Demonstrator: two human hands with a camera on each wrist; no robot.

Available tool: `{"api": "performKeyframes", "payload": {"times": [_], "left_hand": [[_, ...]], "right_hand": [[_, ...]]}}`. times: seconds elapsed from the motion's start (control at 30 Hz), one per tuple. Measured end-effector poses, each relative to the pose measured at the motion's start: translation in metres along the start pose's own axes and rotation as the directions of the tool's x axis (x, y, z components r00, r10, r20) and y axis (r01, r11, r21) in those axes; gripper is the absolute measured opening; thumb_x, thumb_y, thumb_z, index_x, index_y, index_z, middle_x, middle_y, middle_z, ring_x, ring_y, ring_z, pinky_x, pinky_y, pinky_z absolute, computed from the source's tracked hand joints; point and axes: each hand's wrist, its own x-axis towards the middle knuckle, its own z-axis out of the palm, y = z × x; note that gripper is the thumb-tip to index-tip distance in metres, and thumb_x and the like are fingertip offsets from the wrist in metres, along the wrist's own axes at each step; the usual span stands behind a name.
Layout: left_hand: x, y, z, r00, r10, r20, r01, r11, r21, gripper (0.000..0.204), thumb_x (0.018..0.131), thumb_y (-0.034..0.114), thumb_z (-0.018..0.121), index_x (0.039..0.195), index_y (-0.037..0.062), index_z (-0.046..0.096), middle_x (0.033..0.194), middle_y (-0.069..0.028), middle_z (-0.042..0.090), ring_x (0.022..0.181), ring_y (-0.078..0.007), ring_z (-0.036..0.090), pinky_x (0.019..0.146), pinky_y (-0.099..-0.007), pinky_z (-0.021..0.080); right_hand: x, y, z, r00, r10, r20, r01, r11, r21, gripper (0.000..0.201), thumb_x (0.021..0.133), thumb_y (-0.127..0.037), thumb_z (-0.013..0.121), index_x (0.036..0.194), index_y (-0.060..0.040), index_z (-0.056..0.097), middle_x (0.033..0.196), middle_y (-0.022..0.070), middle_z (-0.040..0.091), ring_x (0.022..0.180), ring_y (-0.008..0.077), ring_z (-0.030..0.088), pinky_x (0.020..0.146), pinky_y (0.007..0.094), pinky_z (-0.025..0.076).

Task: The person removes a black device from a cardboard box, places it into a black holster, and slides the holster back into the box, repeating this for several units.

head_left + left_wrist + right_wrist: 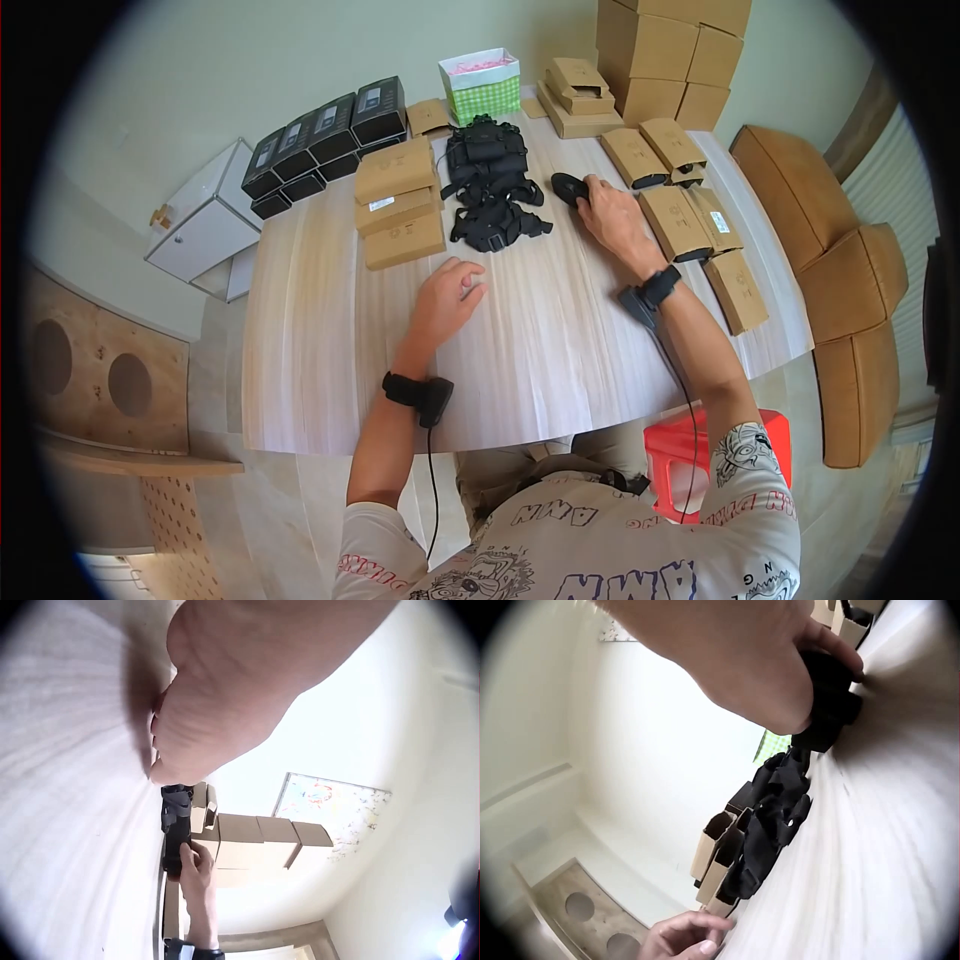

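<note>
My right hand grips a dark, rounded black bundle low over the right half of the table; the fingers hide part of it. In the right wrist view this black bundle sits between thumb and fingers, close to the tabletop; its exact kind cannot be told. Loosely curled and holding nothing, my left hand is at the table's middle. Just beyond it lies a heap of black straps with buckles, and further back stand more black strapped bundles.
Flat brown boxes lie left of the straps; several open ones line the right edge. Black boxes are stacked at the back left. A green checked bag and tall cartons stand behind. A red stool is below.
</note>
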Motion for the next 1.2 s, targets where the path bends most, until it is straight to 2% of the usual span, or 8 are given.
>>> {"api": "performKeyframes", "payload": {"times": [0.13,0.27,0.5,0.57,0.7,0.9,1.13,1.2], "left_hand": [[0.001,-0.004,0.002,1.0,0.01,-0.015,-0.01,1.0,-0.029,0.022,0.092,0.01,0.079,0.112,0.0015,0.074,0.086,-0.0101,0.06,0.073,-0.0221,0.059,0.071,-0.0337,0.052],[0.002,-0.006,0.002,1.0,-0.009,-0.023,0.007,0.996,-0.083,0.02,0.092,0.009,0.077,0.111,0.0014,0.074,0.084,-0.01,0.06,0.072,-0.021,0.059,0.07,-0.0333,0.051],[0.004,-0.008,0.002,0.999,-0.012,-0.036,0.008,0.993,-0.116,0.018,0.092,0.008,0.077,0.109,0.001,0.074,0.084,-0.0104,0.061,0.07,-0.0217,0.059,0.067,-0.0341,0.05],[0.005,-0.008,0.002,0.999,-0.013,-0.041,0.008,0.993,-0.116,0.018,0.093,0.008,0.076,0.109,0.0009,0.074,0.083,-0.0109,0.062,0.07,-0.0222,0.059,0.068,-0.0346,0.05],[0.005,-0.008,0.004,0.998,-0.019,-0.056,0.012,0.992,-0.125,0.015,0.093,0.007,0.075,0.107,0.0012,0.074,0.082,-0.0121,0.063,0.069,-0.0235,0.061,0.068,-0.0363,0.051],[0.005,-0.007,0.003,0.998,-0.039,-0.051,0.032,0.992,-0.126,0.015,0.093,0.008,0.075,0.106,0.002,0.074,0.083,-0.0125,0.064,0.07,-0.0252,0.062,0.068,-0.0375,0.052],[0.004,-0.011,0.006,1.0,-0.016,-0.024,0.013,0.992,-0.128,0.013,0.093,0.007,0.075,0.105,0.0028,0.074,0.086,-0.0119,0.066,0.071,-0.0251,0.063,0.067,-0.0359,0.052],[0.004,-0.018,0.013,0.992,0.009,-0.123,-0.027,0.989,-0.145,0.012,0.094,0.007,0.075,0.105,0.0035,0.074,0.088,-0.0111,0.068,0.071,-0.0233,0.063,0.066,-0.0337,0.052]], "right_hand": [[0.027,-0.018,0.022,0.995,0.095,0.041,-0.095,0.995,-0.01,0.027,0.091,-0.024,0.076,0.097,0.002,0.072,0.094,0.0257,0.076,0.088,0.0428,0.075,0.08,0.0522,0.06],[0.048,-0.035,0.038,0.98,0.194,0.052,-0.195,0.981,0.015,0.035,0.089,-0.029,0.078,0.101,0.0033,0.07,0.097,0.0283,0.075,0.091,0.0476,0.074,0.083,0.0547,0.059],[0.092,-0.004,0.055,0.946,0.324,0.029,-0.324,0.934,0.149,0.039,0.091,-0.029,0.075,0.102,0.0083,0.073,0.101,0.0316,0.076,0.097,0.0446,0.076,0.087,0.0503,0.061],[0.099,0.01,0.051,0.828,0.465,0.313,-0.559,0.727,0.399,0.045,0.093,-0.036,0.073,0.112,0.0042,0.077,0.101,0.0316,0.076,0.101,0.0433,0.076,0.088,0.0476,0.061],[0.101,0.032,0.082,0.865,0.499,0.053,-0.498,0.841,0.211,0.046,0.093,-0.043,0.07,0.103,-0.0003,0.082,0.101,0.0277,0.078,0.102,0.0407,0.077,0.092,0.0489,0.059],[0.129,0.024,0.111,0.856,0.507,-0.102,-0.474,0.848,0.238,0.043,0.094,-0.04,0.068,0.099,0.0009,0.081,0.099,0.0312,0.075,0.1,0.0467,0.074,0.09,0.0526,0.058],[0.151,0.009,0.12,0.866,0.495,-0.079,-0.453,0.84,0.298,0.054,0.098,-0.047,0.067,0.096,0.0049,0.079,0.096,0.0325,0.075,0.096,0.0494,0.074,0.086,0.0563,0.057],[0.142,0.015,0.109,0.882,0.471,-0.009,-0.441,0.832,0.336,0.056,0.098,-0.05,0.068,0.097,0.0045,0.079,0.095,0.0313,0.076,0.096,0.0485,0.074,0.085,0.0554,0.057]]}}
